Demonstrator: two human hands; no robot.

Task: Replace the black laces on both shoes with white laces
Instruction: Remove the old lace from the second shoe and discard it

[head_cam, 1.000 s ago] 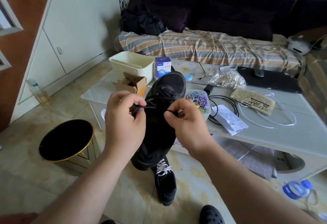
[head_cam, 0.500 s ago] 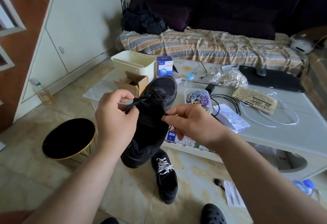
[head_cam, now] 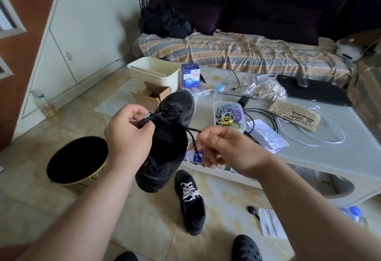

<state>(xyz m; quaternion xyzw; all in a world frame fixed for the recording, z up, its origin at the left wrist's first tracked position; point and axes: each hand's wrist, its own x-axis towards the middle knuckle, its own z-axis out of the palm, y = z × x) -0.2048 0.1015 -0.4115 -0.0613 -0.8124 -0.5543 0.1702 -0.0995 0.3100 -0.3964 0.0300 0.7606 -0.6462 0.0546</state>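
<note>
A black shoe [head_cam: 169, 137] is held up in front of me, toe pointing away, with a black lace [head_cam: 190, 130] still threaded through it. My left hand [head_cam: 128, 135] grips the shoe's left side and pinches the lace there. My right hand [head_cam: 224, 147] pinches the lace's other end, drawn out to the right of the shoe. A second black shoe [head_cam: 191, 201] with a white lace stands on the floor below. A loose white lace [head_cam: 313, 139] lies on the table at the right.
A low white table [head_cam: 309, 157] carries a cream bin [head_cam: 154, 73], a cardboard box [head_cam: 152, 94], a tub of rubber bands [head_cam: 228, 114], cables, papers and a laptop [head_cam: 313, 91]. A round black stool [head_cam: 77, 159] stands left. A striped sofa [head_cam: 237, 54] lies behind.
My right hand has pulled the black lace end out to the right, away from the shoe. The shoe has tilted and shifted slightly left with my left hand.
</note>
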